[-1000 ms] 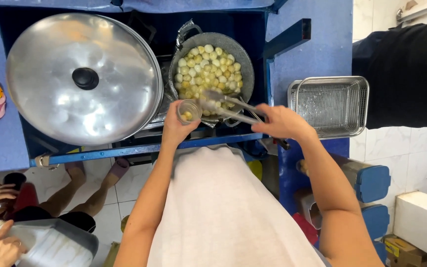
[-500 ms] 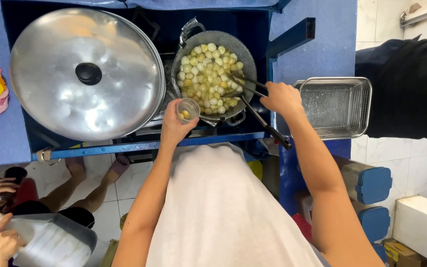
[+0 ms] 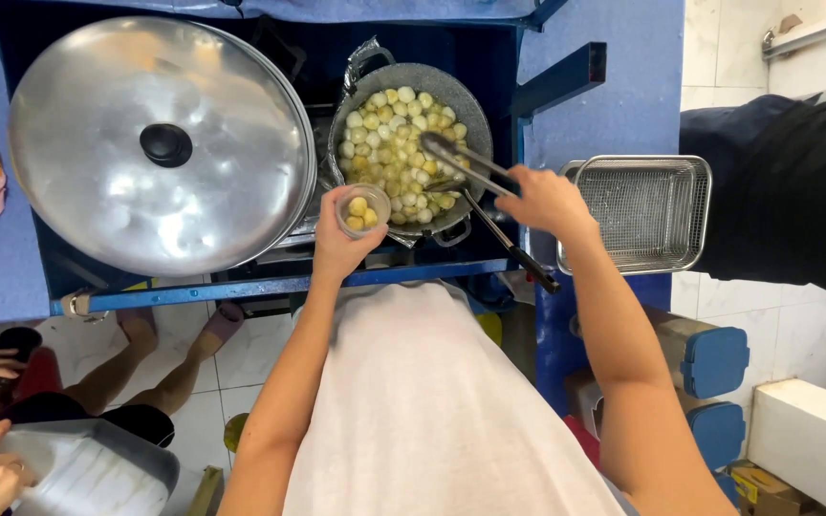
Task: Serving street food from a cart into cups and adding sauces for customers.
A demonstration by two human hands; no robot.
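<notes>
Head view: the left hand (image 3: pixel 336 250) grips a small clear plastic cup (image 3: pixel 362 210) from below, fingers wrapped around its base, holding it upright just beside the near-left rim of the frying pan (image 3: pixel 389 80). The cup contains a few pale yellow round balls (image 3: pixel 357 213). The right hand (image 3: pixel 547 199) is closed around a pair of metal tongs (image 3: pixel 475 170) with dark handle ends; the tong tips reach over the pan's right half and sit just above or among the food; contact cannot be determined. The pan is a grey round vessel filled with many small balls, white to yellow-green, lying in oil. To the pan's left, a large domed metal lid (image 3: pixel 160 143) with a black knob covers a second vessel. To the right of the right hand, a rectangular wire-mesh basket (image 3: pixel 640 210) rests on the blue counter (image 3: pixel 614 105). A person in dark clothing (image 3: pixel 786 191) stands at the right edge.
</notes>
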